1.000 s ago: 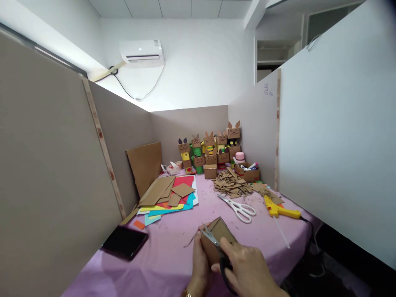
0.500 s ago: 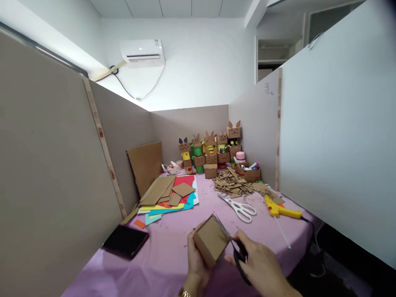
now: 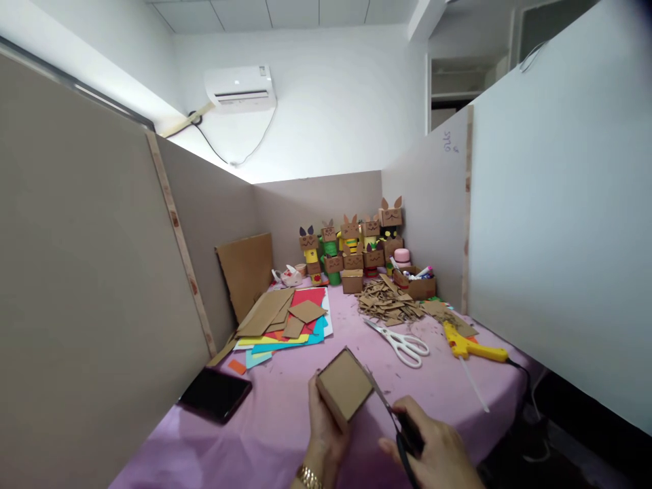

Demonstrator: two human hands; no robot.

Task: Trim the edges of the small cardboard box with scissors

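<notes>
A small square cardboard box [image 3: 345,384] is tilted above the front of the table, one flat face turned up. My left hand [image 3: 324,424] is closed around its left and lower sides. In my right hand [image 3: 430,441] is a pair of black-handled scissors [image 3: 402,435], fingers in the handles. Its blades point up and left, along the box's right edge; whether they touch the cardboard I cannot tell.
White scissors [image 3: 402,343] lie ahead, before a heap of cardboard scraps [image 3: 390,302]. A yellow glue gun [image 3: 471,345] rests at right. Left are coloured paper sheets [image 3: 285,345] and a black tablet [image 3: 216,394]. Cardboard animal figures [image 3: 351,255] stand at the back.
The scissors and my right hand have shifted right and down, away from the box's corner. The box has moved slightly left, still in my left hand. The view has shifted a little.
</notes>
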